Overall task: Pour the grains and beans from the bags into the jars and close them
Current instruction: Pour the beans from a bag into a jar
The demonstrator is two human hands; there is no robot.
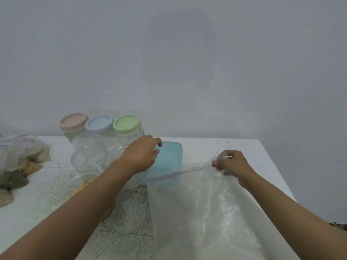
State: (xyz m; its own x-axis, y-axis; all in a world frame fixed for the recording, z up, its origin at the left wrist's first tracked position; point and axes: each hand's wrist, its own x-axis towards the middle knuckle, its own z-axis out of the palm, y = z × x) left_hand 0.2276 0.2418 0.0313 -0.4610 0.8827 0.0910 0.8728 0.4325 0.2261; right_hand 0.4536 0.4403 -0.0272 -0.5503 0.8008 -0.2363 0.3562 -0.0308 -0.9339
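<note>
A large clear zip bag [202, 207] lies spread over the right half of the table, its red zip line running from a blue lid toward my right hand. My right hand [231, 165] pinches the bag's far right corner at the zip. My left hand [141, 154] grips the left edge of the blue rectangular lid [170, 162], which sits on a clear container. Three jars stand at the back with a pink lid [73, 121], a blue round lid [99, 123] and a green lid [126, 123]. An open jar with yellow grains [82, 185] is partly hidden under my left forearm.
Bags of grains and beans [20, 162] are heaped at the table's left edge. Two open clear jars [88, 158] stand behind my left arm, and a clear round lid [131, 212] lies near the front. The speckled white table [234, 145] ends at the right; a grey wall is behind.
</note>
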